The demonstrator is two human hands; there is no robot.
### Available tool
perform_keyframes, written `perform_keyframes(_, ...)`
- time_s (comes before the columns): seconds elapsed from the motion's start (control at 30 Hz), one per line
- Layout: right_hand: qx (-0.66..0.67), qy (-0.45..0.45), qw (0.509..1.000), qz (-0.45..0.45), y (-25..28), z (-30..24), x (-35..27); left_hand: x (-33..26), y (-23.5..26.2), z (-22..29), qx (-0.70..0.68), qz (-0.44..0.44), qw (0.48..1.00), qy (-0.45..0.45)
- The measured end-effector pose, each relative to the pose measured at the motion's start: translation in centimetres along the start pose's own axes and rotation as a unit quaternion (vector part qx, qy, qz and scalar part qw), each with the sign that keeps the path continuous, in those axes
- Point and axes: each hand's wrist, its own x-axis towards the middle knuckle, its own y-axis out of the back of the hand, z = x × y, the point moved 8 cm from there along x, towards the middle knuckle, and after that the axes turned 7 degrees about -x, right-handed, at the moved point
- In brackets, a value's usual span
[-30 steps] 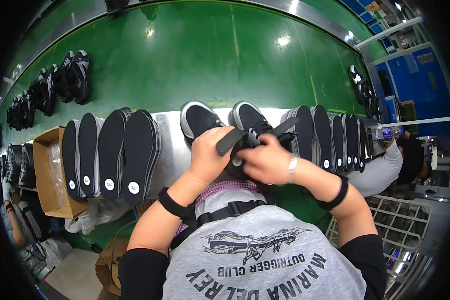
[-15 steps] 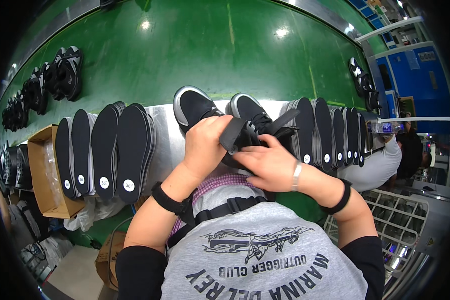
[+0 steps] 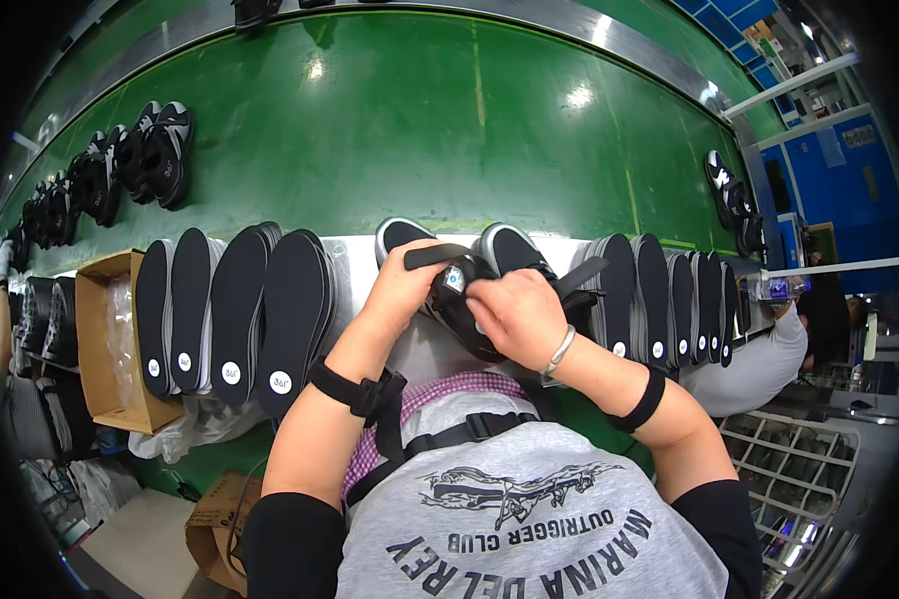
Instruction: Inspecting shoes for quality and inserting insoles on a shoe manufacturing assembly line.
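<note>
My left hand [image 3: 400, 288] is closed on the raised tongue [image 3: 440, 254] of a black sports shoe [image 3: 402, 233] with a silver-grey toe, bending it back. A small pale label with a blue mark [image 3: 454, 279] shows at the shoe's opening. My right hand [image 3: 519, 315] has its fingers curled together at that opening, beside the label; whatever they pinch is hidden. Right of this shoe stands its matching shoe [image 3: 509, 248], toe pointing away, its tongue [image 3: 577, 278] sticking up to the right.
Stacks of black insoles [image 3: 300, 309] stand left of the shoes, and more insole stacks [image 3: 651, 299] to the right. A cardboard box [image 3: 120, 339] is further left. Pairs of shoes [image 3: 165, 160] line the green surface [image 3: 400, 120] at far left; others [image 3: 734, 205] sit far right, near another person [image 3: 744, 364].
My right hand has gone from spread fingers to curled ones at the shoe opening. The tongue is folded further back, and the label has come into sight. The view has shifted slightly.
</note>
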Motion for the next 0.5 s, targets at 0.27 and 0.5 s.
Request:
perform_keyframes(0.27,-0.118,-0.025,0.991,0.054,-1.3,-0.3,1.7,-0.4,-0.2,-0.9,0.006,0.007,0.999,0.052)
perform_keyframes(0.5,0.605,-0.254,0.753,0.047,1.2,5.8,-1.7,0.6,-0.4,1.4,0.16,0.0,0.984,-0.078)
